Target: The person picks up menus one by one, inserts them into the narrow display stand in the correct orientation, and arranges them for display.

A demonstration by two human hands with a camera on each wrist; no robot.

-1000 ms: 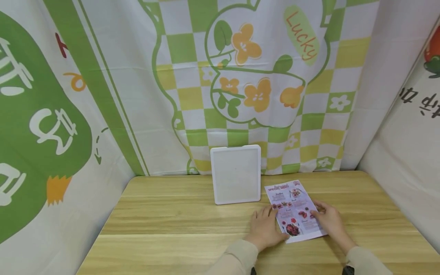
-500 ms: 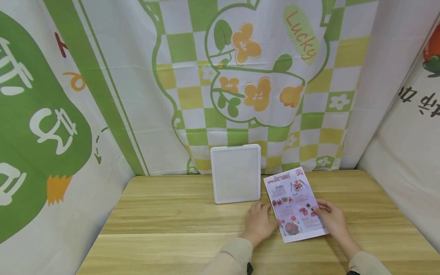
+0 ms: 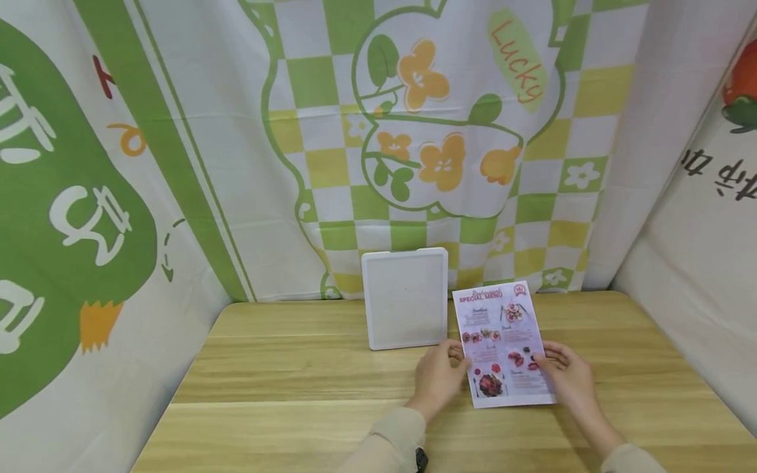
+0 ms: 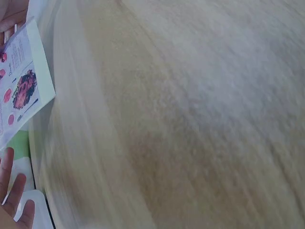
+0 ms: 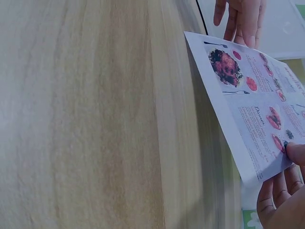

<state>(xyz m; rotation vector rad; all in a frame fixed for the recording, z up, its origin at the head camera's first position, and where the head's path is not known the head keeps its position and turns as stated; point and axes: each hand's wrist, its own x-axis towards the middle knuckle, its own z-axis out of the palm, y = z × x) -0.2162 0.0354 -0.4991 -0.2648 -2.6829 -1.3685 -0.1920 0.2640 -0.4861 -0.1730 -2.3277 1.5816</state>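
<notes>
A printed menu sheet headed "SPECIAL MENU" is held up off the table, tilted, in the head view. My right hand pinches its right edge, thumb on the printed face and fingers behind. Along the opposite edge is my left hand, its thumb touching the sheet's side. In the left wrist view the left hand's fingers look extended and spread. Left of the menu, a white rectangular frame or board stands upright near the back of the table. The right wrist view shows the menu's lower edge raised above the wood.
The wooden table extends to both sides of the hands. Behind it hangs a green-and-white checked curtain with flowers and "Lucky". Printed fabric walls close off the left and right sides.
The menu has risen from the table, turned more upright and shifted slightly left in my right hand. My left hand came off the sheet's face and moved left and up along its edge.
</notes>
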